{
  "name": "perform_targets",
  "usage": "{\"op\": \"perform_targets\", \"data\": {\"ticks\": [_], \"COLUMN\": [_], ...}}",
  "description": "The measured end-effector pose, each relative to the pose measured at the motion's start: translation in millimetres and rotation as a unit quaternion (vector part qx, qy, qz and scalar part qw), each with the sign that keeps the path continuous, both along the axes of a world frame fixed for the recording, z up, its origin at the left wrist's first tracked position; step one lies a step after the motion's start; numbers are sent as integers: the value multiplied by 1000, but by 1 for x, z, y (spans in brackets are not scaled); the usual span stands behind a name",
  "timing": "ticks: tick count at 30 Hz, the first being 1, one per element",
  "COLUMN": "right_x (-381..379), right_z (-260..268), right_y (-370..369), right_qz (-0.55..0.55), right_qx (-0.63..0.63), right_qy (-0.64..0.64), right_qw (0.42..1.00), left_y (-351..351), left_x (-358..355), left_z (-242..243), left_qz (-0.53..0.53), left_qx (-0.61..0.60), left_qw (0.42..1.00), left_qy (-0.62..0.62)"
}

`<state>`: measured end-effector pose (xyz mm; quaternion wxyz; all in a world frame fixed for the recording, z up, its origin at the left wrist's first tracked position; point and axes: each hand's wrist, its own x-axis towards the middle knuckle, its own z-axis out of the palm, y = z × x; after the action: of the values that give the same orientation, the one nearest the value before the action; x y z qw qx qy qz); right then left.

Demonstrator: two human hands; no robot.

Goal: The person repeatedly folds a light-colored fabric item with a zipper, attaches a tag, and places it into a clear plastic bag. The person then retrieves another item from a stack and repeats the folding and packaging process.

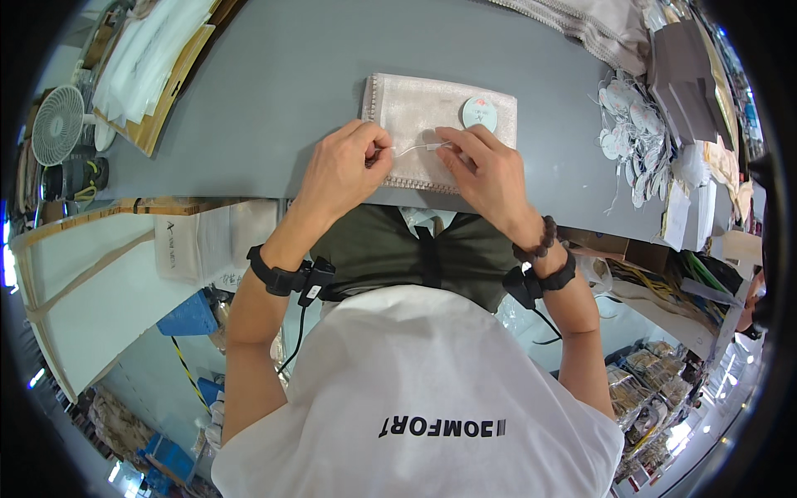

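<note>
A folded beige cloth (pixel 417 103) with a beaded-looking edge lies flat before me on the grey table (pixel 280 68). On its right part rests a round, pale hang tag (pixel 479 114) bearing writing. A thin white string (pixel 409 150) with a small plastic fastener (pixel 434 147) stretches between my hands, just over the cloth. My left hand (pixel 345 160) pinches one end of the string between thumb and fingers. Near the fastener, the fingertips of my right hand (pixel 489 165) hold the other end, just below the tag. Whether the string joins the tag is hidden by my right fingers.
At the right lies a heap of round tags with strings (pixel 632 134), beside dark grey cards (pixel 682 81). More beige fabric (pixel 579 22) is at the far right. Clear plastic bags (pixel 149 62) lie at the left, near a small white fan (pixel 58 124).
</note>
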<state>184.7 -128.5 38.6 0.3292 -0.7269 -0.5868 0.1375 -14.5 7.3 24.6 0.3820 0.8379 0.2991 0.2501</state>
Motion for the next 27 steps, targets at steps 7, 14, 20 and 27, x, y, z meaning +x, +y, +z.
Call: {"op": "perform_targets", "data": {"ticks": [7,14,20,27], "right_x": [5,-12,-17,-17], "right_z": [-6,-7,-6,-6], "right_y": [17,39,44,44], "right_qz": [65,68,63,57], "right_qx": [-12,-36,-43,-58], "right_qy": [31,91,112,118], "right_qw": [997,993,991,990], "left_y": [5,3,4,4], "left_x": [-3,-3,-5,-5], "left_z": [2,-2,-1,-2], "left_qz": [-25,-12,-12,-20], "left_qx": [14,3,-9,2], "left_qw": [998,999,999,999], "left_qy": [52,32,48,45]}}
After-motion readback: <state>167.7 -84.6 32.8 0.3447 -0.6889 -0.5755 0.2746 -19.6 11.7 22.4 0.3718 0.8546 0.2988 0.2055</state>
